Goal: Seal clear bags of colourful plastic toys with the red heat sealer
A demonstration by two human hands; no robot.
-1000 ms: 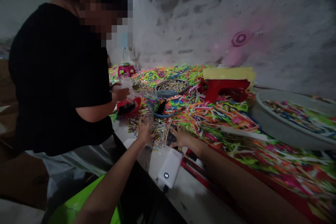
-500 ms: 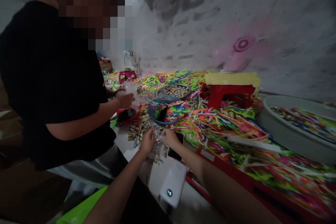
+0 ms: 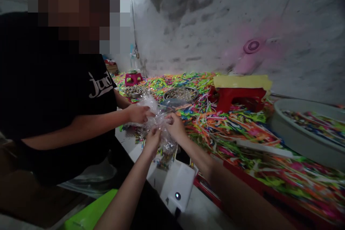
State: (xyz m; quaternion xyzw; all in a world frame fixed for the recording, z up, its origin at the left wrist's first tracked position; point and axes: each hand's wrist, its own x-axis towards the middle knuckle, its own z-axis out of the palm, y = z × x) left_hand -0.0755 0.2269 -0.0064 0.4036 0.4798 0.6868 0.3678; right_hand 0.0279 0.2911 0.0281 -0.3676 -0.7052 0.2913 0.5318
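Note:
Crumpled clear plastic bags (image 3: 167, 141) lie bunched between my two hands over the table. My left hand (image 3: 153, 138) is closed, its fingers pinching the near left side of the plastic. On the other side my right hand (image 3: 175, 127) also grips it, fingers curled around the upper right part. A co-worker's hand (image 3: 139, 113) reaches in from the left and touches a whitish bunch of the same plastic (image 3: 150, 105), right beside my hands. Small colourful pieces (image 3: 163, 161) are scattered on the table beneath. Single bags cannot be told apart in the bundle.
A white power bank (image 3: 178, 184) and a dark phone (image 3: 183, 156) lie close below my hands. Colourful strips (image 3: 242, 125) cover the table to the right. Beyond are a red stool (image 3: 237, 95), a bowl of small pieces (image 3: 181, 94), a large tub (image 3: 299, 133) and a spinning pink fan (image 3: 252, 46).
The co-worker has leaned closer, bringing a hand and plastic against my bundle. My hands have risen slightly, and the plastic between them looks larger and more spread.

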